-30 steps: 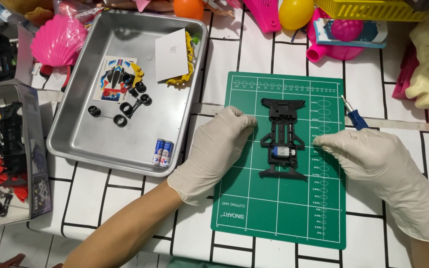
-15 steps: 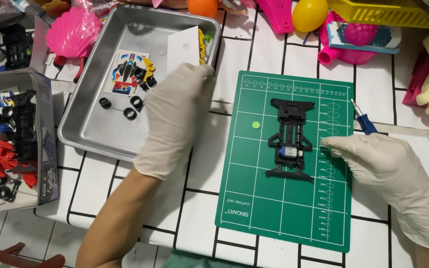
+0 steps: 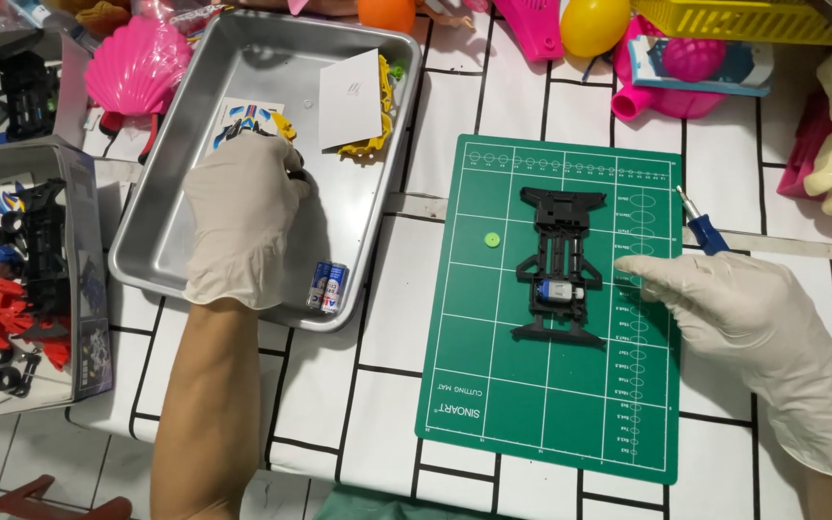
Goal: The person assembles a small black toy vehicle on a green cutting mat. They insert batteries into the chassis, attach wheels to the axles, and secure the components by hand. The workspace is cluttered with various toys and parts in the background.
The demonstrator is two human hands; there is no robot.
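- The left hand reached, palm down, into the metal tray; its grip could not be told.
- The right hand lay open on the green mat, fingertips beside the black chassis.
- Bare mat lay below that hand.

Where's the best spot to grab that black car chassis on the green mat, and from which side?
Probably across the narrow middle of the chassis, coming straight down from above. It lies flat on the mat, long axis running away from the person, with wider ends and a slim waist above the motor. The right hand already rests by its right edge, so thumb and forefinger could pinch the two long sides.
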